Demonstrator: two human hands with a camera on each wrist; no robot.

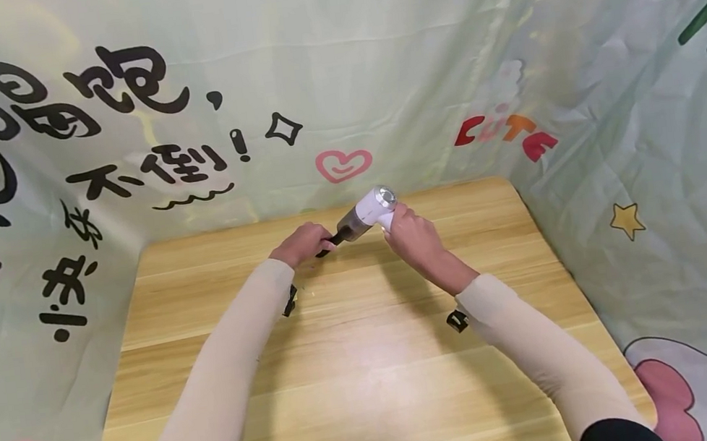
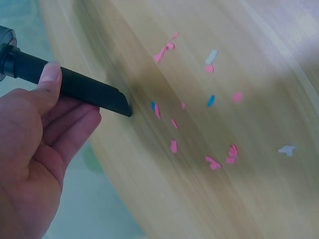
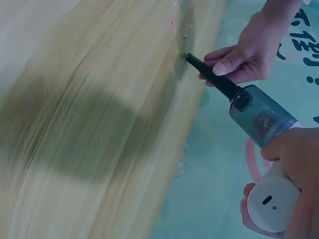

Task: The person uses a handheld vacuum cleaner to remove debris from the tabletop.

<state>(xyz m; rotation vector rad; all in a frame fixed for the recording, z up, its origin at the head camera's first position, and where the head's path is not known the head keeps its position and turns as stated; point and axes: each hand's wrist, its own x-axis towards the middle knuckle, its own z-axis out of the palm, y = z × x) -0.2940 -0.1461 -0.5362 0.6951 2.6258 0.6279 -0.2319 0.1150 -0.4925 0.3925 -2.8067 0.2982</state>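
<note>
A white handheld vacuum cleaner [image 1: 370, 207] with a clear dust cup [image 3: 261, 112] and a black crevice nozzle [image 2: 79, 84] is held over the far part of the table. My right hand [image 1: 416, 239] grips its white handle. With thumb and fingers my left hand [image 1: 305, 244] pinches the black nozzle, whose slanted tip points down at the wood. Close to that tip, small pink paper scraps [image 2: 173, 146] lie scattered with a blue scrap [image 2: 211, 101] and a white scrap [image 2: 286, 150].
The wooden table [image 1: 373, 393] ends at a printed cloth backdrop [image 1: 405, 98] behind and at both sides. A black wrist-camera mount [image 1: 290, 300] shows under the left sleeve, and another black mount [image 1: 457, 321] under the right.
</note>
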